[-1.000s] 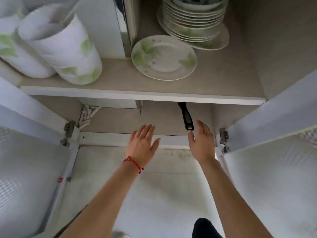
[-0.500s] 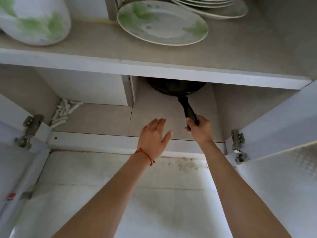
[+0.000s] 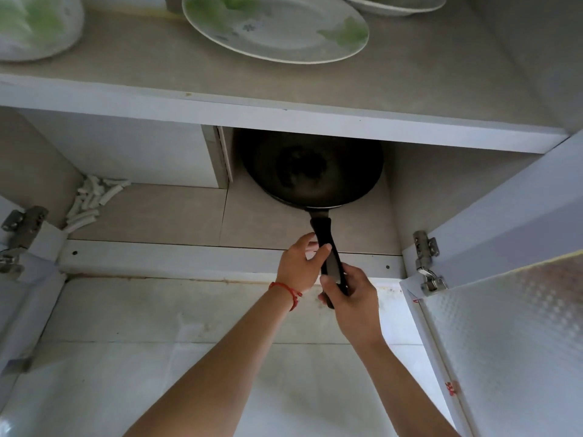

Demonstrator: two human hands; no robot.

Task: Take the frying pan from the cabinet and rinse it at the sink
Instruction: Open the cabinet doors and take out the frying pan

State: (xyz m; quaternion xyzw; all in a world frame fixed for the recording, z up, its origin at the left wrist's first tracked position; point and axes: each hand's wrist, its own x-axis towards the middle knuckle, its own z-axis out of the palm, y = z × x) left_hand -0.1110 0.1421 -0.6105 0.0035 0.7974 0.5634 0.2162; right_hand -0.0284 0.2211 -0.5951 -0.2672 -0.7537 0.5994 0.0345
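A dark frying pan (image 3: pixel 310 171) sits on the cabinet's lower shelf (image 3: pixel 164 212), its bowl partly under the upper shelf's edge. Its black handle (image 3: pixel 322 230) points out over the front lip. My right hand (image 3: pixel 351 291) is closed around the handle's outer end. My left hand (image 3: pixel 299 263), with a red string on the wrist, grips the handle just above, thumb across it. The sink is out of view.
The upper shelf (image 3: pixel 284 118) carries a green-patterned plate (image 3: pixel 274 26) and a white bowl (image 3: pixel 34 23). Both cabinet doors stand open, one at the left (image 3: pixel 19 310) and one at the right (image 3: pixel 517 326). White sticks (image 3: pixel 91 197) lie in the lower shelf's left corner.
The pan has slid forward toward the shelf's front. My left hand, open half a second ago, has closed on the handle above my right hand.
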